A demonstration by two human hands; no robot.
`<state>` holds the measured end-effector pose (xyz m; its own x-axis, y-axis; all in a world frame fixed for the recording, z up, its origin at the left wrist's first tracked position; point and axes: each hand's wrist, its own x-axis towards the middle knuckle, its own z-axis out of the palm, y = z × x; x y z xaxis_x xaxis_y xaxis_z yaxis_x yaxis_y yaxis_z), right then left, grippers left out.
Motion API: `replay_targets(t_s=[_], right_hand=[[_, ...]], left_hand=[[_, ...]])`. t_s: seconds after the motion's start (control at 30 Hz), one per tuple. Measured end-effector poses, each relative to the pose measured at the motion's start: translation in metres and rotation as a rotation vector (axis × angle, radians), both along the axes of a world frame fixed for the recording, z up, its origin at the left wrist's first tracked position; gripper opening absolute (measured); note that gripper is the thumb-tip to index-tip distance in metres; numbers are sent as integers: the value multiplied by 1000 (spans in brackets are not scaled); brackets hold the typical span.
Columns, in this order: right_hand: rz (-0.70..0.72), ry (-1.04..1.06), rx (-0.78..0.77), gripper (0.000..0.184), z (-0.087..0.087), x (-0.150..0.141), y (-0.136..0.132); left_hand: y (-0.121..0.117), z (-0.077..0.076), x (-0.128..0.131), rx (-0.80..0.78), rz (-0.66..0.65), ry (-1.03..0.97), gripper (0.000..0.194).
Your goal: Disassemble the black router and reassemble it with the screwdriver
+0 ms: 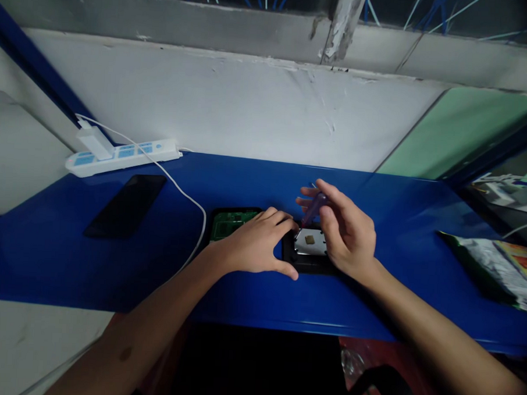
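My right hand (351,233) is closed around a screwdriver with a purple handle (314,208), its shaft slanting down to the upper left corner of a silver metal plate (318,246). A small tan square is stuck on that plate, which sits in a black plastic case (304,264) lying on the table. My left hand (264,241) grips the case's left end, thumb at the near side and fingers at the far side. Just left of the case, partly under my left hand, is a black shell with a green circuit board (227,223). The right part of the case is hidden by my right hand.
On the blue table (155,280) a dark phone (125,206) lies to the left. Behind it is a white power strip (125,156) with a plugged-in charger; its white cable (189,201) runs across the table. A shiny packet (500,272) lies at the right edge.
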<state>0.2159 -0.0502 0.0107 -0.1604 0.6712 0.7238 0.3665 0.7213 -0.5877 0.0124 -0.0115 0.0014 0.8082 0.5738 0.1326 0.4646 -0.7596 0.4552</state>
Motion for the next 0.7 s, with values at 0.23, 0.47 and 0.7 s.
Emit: replay_targets(t_s=[0.23,0.47,0.7], right_hand=[[-65,34,118,45,-8,1,6],[11,34,23,44,-7,0,5],[32,25,-44,48,-8,1,4]], left_hand=[[0,4,1,-13,-2,-9,82],[0,1,0,-1,-10,-23,79],[0,2,0,-16,-6,-6,80]])
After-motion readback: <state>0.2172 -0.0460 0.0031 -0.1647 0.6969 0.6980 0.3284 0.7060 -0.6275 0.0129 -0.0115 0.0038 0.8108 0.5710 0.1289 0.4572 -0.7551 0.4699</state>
